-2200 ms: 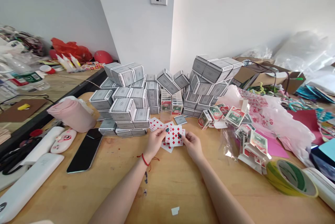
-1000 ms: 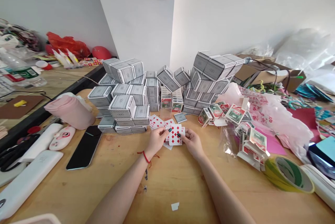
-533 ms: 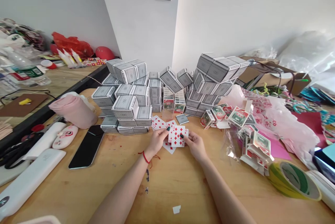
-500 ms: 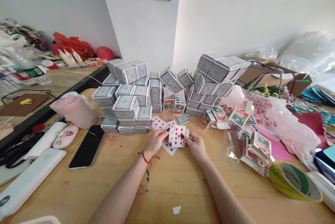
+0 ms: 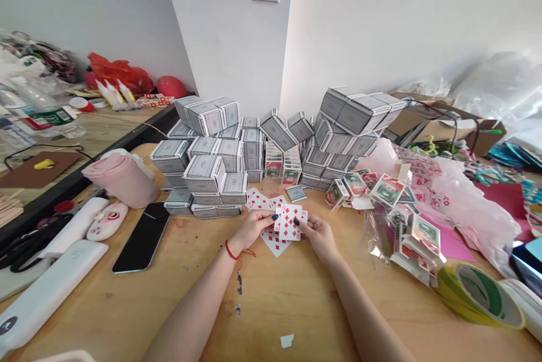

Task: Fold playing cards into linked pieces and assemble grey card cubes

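Observation:
Between my two hands are playing cards (image 5: 290, 223), red diamonds facing me, with a nine in front and a ten partly behind it. My left hand (image 5: 256, 227) pinches their left side, and my right hand (image 5: 318, 234) grips the right side with its thumb on the front. Under and behind them, more diamond cards (image 5: 276, 247) lie fanned on the table, partly covered by the held ones. One grey-backed card (image 5: 296, 193) lies face down just beyond.
Stacks of grey folded-card blocks (image 5: 215, 149) stand at the back left, with more blocks (image 5: 345, 139) at the back right. Opened card boxes (image 5: 417, 238) and yellow-green tape (image 5: 478, 294) lie right. A black phone (image 5: 141, 238) and pink roll (image 5: 122, 177) are left.
The nine in front has shifted slightly to the right over the card behind it, and my left fingers have moved with it. Both hands stay near the same spot.

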{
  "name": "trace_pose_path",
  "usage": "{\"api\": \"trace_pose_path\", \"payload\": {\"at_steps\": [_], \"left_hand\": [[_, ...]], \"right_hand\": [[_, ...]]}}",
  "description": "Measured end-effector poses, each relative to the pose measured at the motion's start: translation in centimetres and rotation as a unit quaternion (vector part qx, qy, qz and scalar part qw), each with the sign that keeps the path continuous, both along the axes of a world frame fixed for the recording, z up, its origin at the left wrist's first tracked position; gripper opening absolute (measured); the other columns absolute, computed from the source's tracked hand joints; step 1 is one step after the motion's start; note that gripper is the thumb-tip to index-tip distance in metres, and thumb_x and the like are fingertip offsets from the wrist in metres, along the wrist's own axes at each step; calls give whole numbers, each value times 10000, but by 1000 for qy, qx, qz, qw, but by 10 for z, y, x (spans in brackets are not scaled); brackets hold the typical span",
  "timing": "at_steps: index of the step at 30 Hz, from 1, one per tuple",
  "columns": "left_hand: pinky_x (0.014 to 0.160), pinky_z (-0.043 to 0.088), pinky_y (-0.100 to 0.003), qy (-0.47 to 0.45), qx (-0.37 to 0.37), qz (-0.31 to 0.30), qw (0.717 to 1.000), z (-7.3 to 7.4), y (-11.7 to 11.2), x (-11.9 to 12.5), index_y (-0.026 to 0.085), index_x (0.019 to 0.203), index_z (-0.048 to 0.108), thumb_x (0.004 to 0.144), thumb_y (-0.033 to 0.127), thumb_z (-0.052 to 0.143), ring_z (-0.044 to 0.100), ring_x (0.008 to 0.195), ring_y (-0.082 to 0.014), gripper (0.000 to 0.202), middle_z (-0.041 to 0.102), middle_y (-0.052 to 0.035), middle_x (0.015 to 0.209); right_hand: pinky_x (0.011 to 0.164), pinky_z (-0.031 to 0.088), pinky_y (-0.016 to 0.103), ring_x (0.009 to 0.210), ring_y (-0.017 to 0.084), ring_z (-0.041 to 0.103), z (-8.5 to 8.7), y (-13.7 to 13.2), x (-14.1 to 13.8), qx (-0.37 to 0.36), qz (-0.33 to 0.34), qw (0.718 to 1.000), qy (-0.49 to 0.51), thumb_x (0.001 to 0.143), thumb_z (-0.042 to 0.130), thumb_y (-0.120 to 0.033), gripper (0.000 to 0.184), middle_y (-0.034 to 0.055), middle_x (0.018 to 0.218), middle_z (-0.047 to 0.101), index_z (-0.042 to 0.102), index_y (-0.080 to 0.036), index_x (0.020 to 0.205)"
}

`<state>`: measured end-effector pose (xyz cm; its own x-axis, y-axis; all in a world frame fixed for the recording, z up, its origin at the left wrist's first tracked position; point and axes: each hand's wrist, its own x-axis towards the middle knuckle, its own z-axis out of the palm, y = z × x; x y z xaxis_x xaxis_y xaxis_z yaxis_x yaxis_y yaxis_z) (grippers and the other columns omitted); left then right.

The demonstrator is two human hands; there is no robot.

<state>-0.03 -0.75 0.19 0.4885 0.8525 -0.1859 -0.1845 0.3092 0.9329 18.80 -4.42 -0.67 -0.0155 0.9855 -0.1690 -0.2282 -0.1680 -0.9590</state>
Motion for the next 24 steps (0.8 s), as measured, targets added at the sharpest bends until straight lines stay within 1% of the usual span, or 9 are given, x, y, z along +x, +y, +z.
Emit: {"api": "trace_pose_path", "payload": {"at_steps": [4, 7, 9, 12, 16, 18, 21, 24], "left_hand": [[680, 480, -315, 5, -4, -36, 999, 2, 1, -2, 146, 691, 646, 697, 308, 619, 579, 657, -163, 164, 644, -48, 700], [642, 471, -287, 21, 6, -45, 999, 4, 1, -4, 137, 661, 653, 684, 311, 640, 576, 652, -161, 175, 644, -57, 686], [637, 465, -271, 8, 9, -49, 999, 7, 0, -4, 130, 660, 662, 676, 316, 665, 572, 653, -150, 186, 643, -53, 685], [663, 462, -264, -20, 7, -63, 998, 10, -2, -3, 125, 738, 692, 675, 339, 687, 573, 669, -138, 223, 654, -52, 713], [677, 463, -275, -13, 3, -75, 997, 13, -4, 0, 122, 886, 699, 662, 368, 705, 583, 683, -146, 332, 675, -72, 776], [683, 464, -279, -5, 5, -64, 998, 13, -5, 2, 118, 904, 696, 650, 372, 714, 587, 692, -149, 360, 681, -81, 801], [679, 470, -281, 5, 9, -34, 999, 12, -7, 6, 112, 876, 698, 635, 367, 723, 590, 684, -148, 352, 688, -84, 801], [652, 479, -281, 20, 6, 24, 1000, 10, -10, 12, 123, 844, 698, 615, 346, 733, 598, 666, -152, 321, 693, -72, 776]], "right_hand": [[557, 507, 296, 557, 174, 632, 0, -1, 2, 0, 4, 1000, -3, 604, 736, -467, 366, 40, 711, 715, 644, -173, 801], [567, 506, 297, 576, 179, 637, -1, -1, 3, 2, 5, 1000, -7, 598, 736, -477, 377, 42, 718, 714, 646, -169, 795], [582, 509, 304, 599, 187, 643, -1, 0, 3, 2, 6, 1000, -7, 594, 738, -480, 386, 47, 733, 717, 646, -166, 800], [593, 513, 309, 615, 192, 646, -1, 0, 3, 7, 8, 1000, -5, 605, 732, -478, 392, 52, 753, 719, 645, -168, 829], [557, 502, 302, 587, 188, 635, 1, -2, 2, 12, 9, 1000, -20, 619, 721, -482, 379, 50, 733, 717, 648, -172, 824], [548, 499, 302, 585, 191, 634, 1, -3, 1, 15, 6, 1000, -26, 618, 718, -489, 379, 51, 730, 716, 649, -173, 815], [543, 496, 302, 579, 190, 631, -1, -3, 1, 21, -4, 999, -33, 616, 719, -490, 375, 50, 719, 714, 646, -172, 800], [538, 491, 298, 560, 182, 621, -2, -2, 0, 25, -13, 999, -39, 614, 723, -477, 347, 42, 689, 707, 642, -173, 758]]}}
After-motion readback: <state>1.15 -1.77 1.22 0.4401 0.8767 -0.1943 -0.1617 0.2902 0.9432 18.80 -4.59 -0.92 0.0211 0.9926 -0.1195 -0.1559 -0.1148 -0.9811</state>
